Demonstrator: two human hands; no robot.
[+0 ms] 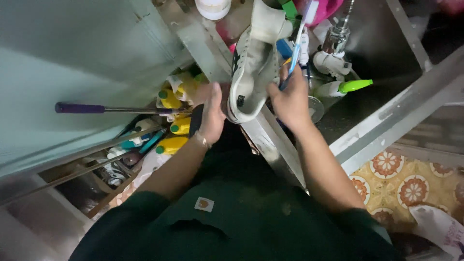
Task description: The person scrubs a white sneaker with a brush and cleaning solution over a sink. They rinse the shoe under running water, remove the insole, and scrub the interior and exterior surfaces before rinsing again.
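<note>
you wear a dark green short-sleeved shirt (232, 222) with a small light square patch on the chest, and a thin bracelet (202, 140) on your left wrist

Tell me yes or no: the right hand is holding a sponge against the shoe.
No. The right hand grips a blue-and-white toothbrush against the white shoe, which the left hand steadies at the heel.

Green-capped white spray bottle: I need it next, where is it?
In the head view, the green-capped white spray bottle lies right of the right hand, below the metal tap, by the sink.
</note>
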